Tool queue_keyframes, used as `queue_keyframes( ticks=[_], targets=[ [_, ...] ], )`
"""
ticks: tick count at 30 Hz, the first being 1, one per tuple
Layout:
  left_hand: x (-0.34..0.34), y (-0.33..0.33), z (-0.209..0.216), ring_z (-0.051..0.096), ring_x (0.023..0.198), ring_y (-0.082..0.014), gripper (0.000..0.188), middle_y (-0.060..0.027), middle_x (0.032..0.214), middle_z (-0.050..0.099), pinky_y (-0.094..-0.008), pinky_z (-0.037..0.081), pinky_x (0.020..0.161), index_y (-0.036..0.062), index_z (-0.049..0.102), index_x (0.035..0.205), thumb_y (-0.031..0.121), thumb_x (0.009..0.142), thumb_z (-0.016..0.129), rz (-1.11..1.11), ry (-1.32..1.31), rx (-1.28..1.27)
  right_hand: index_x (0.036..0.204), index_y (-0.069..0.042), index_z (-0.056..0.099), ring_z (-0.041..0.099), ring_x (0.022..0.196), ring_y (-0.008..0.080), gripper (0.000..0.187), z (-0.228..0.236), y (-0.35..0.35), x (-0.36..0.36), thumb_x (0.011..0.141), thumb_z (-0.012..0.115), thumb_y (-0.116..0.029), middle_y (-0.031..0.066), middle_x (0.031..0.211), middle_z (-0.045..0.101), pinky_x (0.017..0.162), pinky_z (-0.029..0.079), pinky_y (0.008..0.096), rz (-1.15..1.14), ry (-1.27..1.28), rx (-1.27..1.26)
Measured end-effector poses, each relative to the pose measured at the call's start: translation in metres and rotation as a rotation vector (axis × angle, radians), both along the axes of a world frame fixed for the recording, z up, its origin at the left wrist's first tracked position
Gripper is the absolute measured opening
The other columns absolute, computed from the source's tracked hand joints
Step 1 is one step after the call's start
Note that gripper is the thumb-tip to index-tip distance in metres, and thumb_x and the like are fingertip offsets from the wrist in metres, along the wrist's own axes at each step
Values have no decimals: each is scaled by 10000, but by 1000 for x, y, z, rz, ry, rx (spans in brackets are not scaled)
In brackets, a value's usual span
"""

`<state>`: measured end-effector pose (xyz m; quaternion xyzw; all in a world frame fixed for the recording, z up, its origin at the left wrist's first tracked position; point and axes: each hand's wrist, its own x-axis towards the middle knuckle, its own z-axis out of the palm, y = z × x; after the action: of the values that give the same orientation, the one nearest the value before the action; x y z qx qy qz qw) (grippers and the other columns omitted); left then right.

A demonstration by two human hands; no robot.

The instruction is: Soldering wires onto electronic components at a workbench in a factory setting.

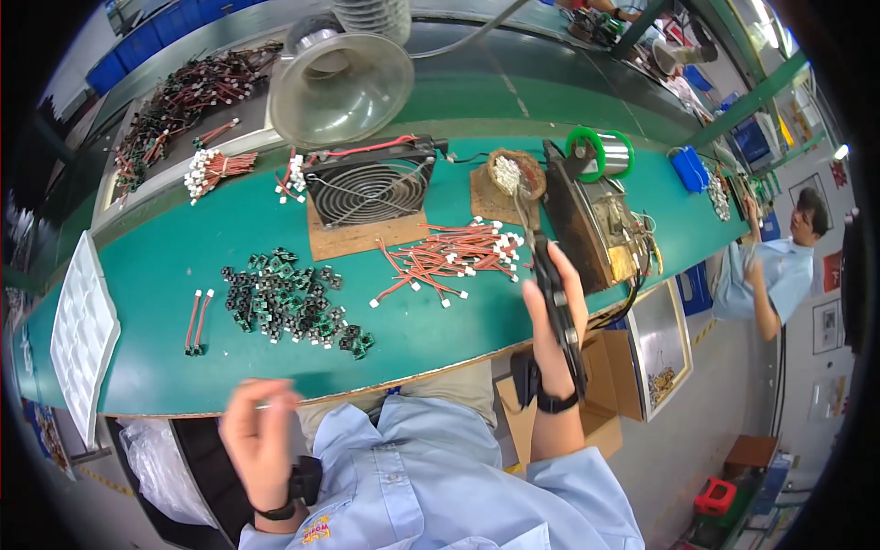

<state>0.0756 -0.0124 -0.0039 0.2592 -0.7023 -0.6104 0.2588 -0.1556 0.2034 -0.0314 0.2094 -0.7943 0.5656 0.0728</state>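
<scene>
Green worktop point(156, 275) carries one uncountable heap of small black-and-green parts point(293, 302), one pile of red wires with white plugs point(449, 261), also too tangled to count, and, left of both, two parallel red-wired pieces with white plugs and dark ends point(192, 323). The right hand point(548, 353) has its grip clenched round one long black tool point(553, 293), just beside the wire pile; the left hand point(258, 435), blurred by the near edge, has a grip I cannot tell.
</scene>
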Motion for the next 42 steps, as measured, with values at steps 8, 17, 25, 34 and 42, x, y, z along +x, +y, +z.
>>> queue_keyframes(
  ticks=[8,17,25,34,42],
  targets=[
    [-51,47,-27,559,993,-159,330,-89,1060,598,-289,444,855,-5,472,1197,60,880,535,-855,130,279,1252,-26,482,570,953,287,616,2,-34,86,689,731,-34,157,1057,574,804,469,348,518,300,30],
    [-33,41,-23,584,950,-210,344,-112,1053,586,-354,473,840,3,464,1168,121,870,589,-528,205,881,1383,-143,279,538,1021,267,826,-20,-74,119,697,731,-56,161,1240,411,806,486,322,439,-195,-200],
    [-24,-3,-8,611,868,-242,450,-96,892,556,-398,491,809,14,409,1156,247,847,637,-80,572,637,1271,-53,452,517,1056,338,473,-53,-38,147,841,594,-188,177,1210,484,849,448,382,766,242,51],
    [-31,31,-15,621,850,-254,399,-128,880,558,-377,503,774,11,393,1121,188,851,627,-522,277,584,890,-17,663,633,753,214,101,72,86,43,826,598,-59,93,868,669,684,497,298,302,222,216],
    [-61,82,-52,613,851,-257,336,-145,909,580,-374,496,779,19,377,1163,34,868,536,-937,-7,580,884,-36,624,589,741,258,119,50,69,-77,770,591,-36,93,768,614,663,458,363,-212,691,603]
  ],
)
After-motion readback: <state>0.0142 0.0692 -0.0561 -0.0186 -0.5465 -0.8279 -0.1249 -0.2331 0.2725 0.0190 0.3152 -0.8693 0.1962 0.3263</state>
